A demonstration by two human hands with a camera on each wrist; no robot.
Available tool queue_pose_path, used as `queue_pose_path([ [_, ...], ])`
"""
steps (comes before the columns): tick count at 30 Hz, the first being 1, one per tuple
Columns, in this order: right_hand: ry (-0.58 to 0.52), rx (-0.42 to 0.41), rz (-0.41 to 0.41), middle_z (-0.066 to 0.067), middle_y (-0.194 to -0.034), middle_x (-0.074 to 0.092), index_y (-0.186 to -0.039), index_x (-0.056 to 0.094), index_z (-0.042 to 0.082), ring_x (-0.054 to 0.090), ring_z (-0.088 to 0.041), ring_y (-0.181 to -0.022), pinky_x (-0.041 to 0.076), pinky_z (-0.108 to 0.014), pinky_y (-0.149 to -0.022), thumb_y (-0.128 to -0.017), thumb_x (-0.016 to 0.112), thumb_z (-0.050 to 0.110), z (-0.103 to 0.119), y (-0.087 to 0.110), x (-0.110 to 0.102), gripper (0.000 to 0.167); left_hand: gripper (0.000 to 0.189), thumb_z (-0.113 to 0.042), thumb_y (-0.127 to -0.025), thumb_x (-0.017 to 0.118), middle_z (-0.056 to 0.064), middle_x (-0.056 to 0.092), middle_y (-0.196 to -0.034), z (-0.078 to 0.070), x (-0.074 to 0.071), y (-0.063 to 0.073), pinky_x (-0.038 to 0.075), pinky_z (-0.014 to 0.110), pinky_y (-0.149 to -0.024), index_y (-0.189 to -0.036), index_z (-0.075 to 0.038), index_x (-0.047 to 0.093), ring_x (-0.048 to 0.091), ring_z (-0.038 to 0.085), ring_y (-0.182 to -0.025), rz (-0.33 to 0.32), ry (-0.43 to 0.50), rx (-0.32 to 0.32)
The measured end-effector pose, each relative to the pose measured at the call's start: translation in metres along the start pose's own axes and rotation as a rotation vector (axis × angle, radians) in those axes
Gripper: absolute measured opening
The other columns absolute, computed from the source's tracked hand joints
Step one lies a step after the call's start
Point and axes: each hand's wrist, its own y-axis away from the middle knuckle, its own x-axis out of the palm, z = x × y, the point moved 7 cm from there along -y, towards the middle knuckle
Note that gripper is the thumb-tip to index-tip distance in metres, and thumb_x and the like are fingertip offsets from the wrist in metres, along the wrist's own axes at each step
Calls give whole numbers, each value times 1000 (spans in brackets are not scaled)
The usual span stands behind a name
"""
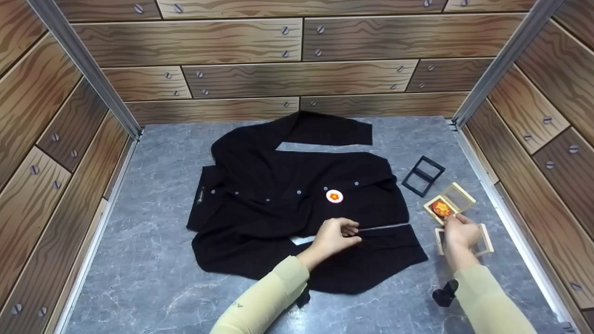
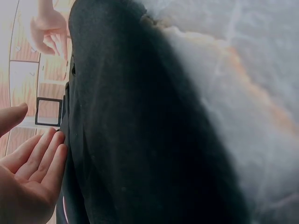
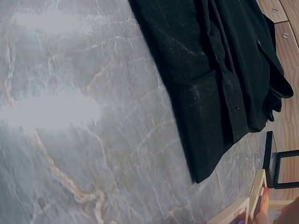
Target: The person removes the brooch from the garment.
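Note:
A black long-sleeved shirt [image 1: 278, 185] lies spread on the grey table, buttons up. On its front sits a white round badge [image 1: 334, 196] with a red-orange flower. Above the lower sleeve is my left hand [image 1: 332, 236], fingers loosely bent and thumb apart, holding nothing. At the right, my right hand [image 1: 463, 234] reaches over the wooden display frames and grips the near edge of an orange round badge [image 1: 441, 208]. That badge lies in an unfolded light-wood frame [image 1: 459, 198]. The fingertips are partly hidden.
Another light-wood frame [image 1: 486, 240] lies partly under the right hand. Beyond is an unfolded black frame [image 1: 423, 176]. Wood-patterned panels [image 1: 297, 41] wall the table at the back and both sides.

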Motion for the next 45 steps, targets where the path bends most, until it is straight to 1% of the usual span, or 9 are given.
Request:
queue_pose_path([
  [5, 18, -13, 14, -24, -147, 59, -146, 60, -3, 47, 13, -69, 44, -3, -70, -95, 58, 8, 1, 0, 0, 52, 32, -3, -85, 85, 17, 82, -101, 2, -1, 0, 64, 25, -84, -114, 8, 77, 81, 30, -94, 3, -5, -9],
  [8, 10, -31, 8, -10, -115, 72, -142, 62, -6, 45, 17, -58, 45, -3, -64, -94, 60, 8, 2, 1, 1, 50, 32, -3, -85, 85, 17, 82, -101, 3, -3, -1, 63, 21, -83, -115, 7, 77, 81, 30, -95, 2, -9, -15],
  [12, -67, -54, 19, 17, -70, 60, -134, 67, -10, 51, 13, -55, 47, -5, -60, -90, 62, 5, 3, 2, 4, 47, 32, -2, -85, 85, 18, 82, -101, 3, -5, -1, 62, 20, -82, -115, 8, 77, 80, 31, -95, -4, -2, -24],
  [17, -218, -71, 108, 23, -55, 57, -138, 57, -18, 60, 11, -54, 55, -7, -63, -93, 59, -1, 8, 9, 18, 49, 32, -3, -85, 85, 18, 82, -101, 4, -9, -2, 63, 22, -83, -115, 7, 77, 81, 30, -95, -15, -5, -35],
  [20, -230, -89, 141, 26, -54, 56, -143, 50, -21, 62, 13, -55, 57, -8, -67, -95, 58, -2, 12, 12, 25, 52, 32, -5, -86, 85, 16, 82, -101, 5, -11, -2, 63, 22, -83, -115, 6, 77, 81, 28, -95, -24, -16, -36],
  [24, -217, -94, 165, 28, -53, 57, -142, 51, -20, 63, 13, -54, 56, -8, -62, -98, 59, 0, 15, 15, 31, 49, 32, -4, -85, 85, 17, 82, -100, 5, -14, -3, 64, 25, -83, -114, 7, 77, 81, 29, -94, -36, -8, -31],
  [34, -289, -119, 269, 19, -63, 65, -139, 49, -24, 67, 11, -60, 59, -10, -72, -99, 55, -3, 22, 29, 52, 45, 32, -3, -84, 85, 18, 82, -100, 8, -20, -4, 65, 30, -84, -114, 8, 76, 80, 33, -95, -63, 22, -37],
  [41, -375, -111, 364, 12, -63, 69, -117, 61, -11, 71, 5, -62, 60, -12, -70, -100, 52, -7, 24, 35, 66, 19, 33, -4, -86, 84, 18, 82, -102, 11, -24, -5, 64, 26, -85, -115, 8, 76, 80, 32, -96, -65, 26, -49],
  [45, -348, -119, 391, 13, -66, 69, -131, 55, -19, 71, 6, -64, 60, -12, -73, -101, 53, -6, 25, 40, 72, 32, 33, -4, -86, 84, 18, 82, -102, 11, -27, -5, 64, 24, -84, -115, 8, 76, 80, 32, -96, -75, 18, -46],
])
